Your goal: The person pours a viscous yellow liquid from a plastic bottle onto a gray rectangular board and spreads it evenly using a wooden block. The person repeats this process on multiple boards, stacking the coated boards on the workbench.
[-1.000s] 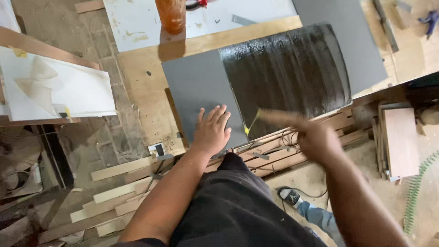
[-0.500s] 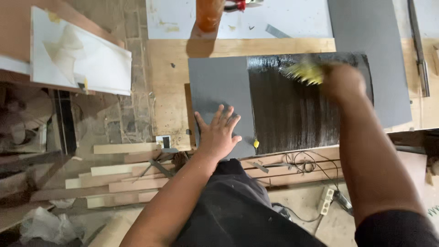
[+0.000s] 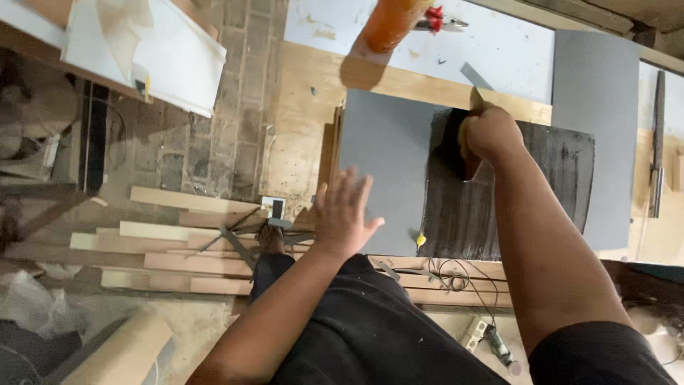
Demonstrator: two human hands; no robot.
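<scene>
Grey panel lies flat on the plywood bench, right part coated in a dark wet-looking smear. Looks like a thin, stiff laminate sheet — prob light but floppy at the edges, and slick where coated, so best taken by the dry grey side or bare edges, not the black area. Left hand w/ fingers spread apart, flat on the panel's near-left corner, pinning it. Right hand fisted tight on a small spreader or brush at the smear's top-left — tool mostly hidden, can't tell which. Around: a second grey sheet just to the right, an orange bottle and red-handled pliers at the far edge, white board off left, wood offcuts and cables below the bench — nothing blocks the panel itself
</scene>
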